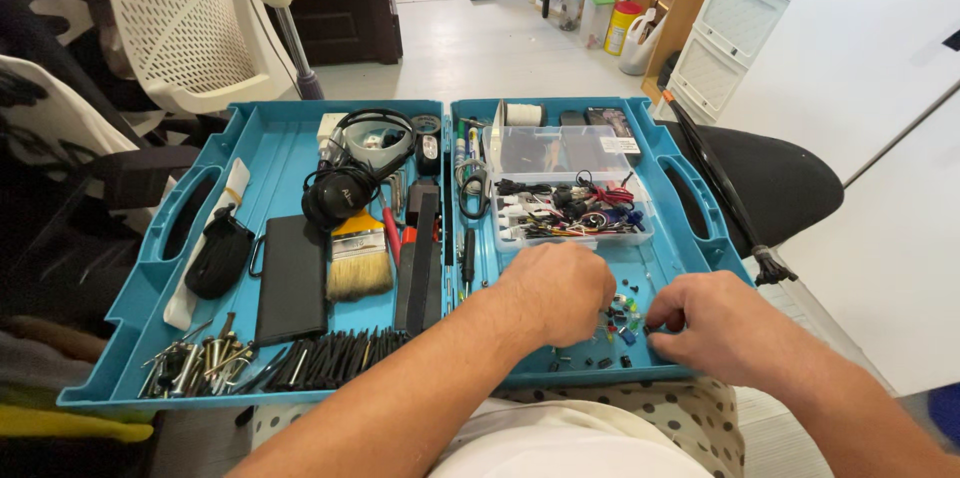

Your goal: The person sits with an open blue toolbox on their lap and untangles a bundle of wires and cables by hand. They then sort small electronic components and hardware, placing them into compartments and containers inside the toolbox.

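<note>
Both hands are down low in the right half of the blue tray (pixel 690 238), picking through little bits (pixel 620 323) that lie loose on its floor. Left hand (pixel 555 293) is curled over them, so I cannot tell what its fingers do, and right hand (pixel 720 323) pinches one small bit. Many bits still lie loose near the clear box (pixel 570 193), so the sorting looks far from done.

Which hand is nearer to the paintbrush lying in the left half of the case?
Left. The left hand is in the right half of the case, just across the divider from the paintbrush. The right hand is farther right, near the case's right edge.
</note>
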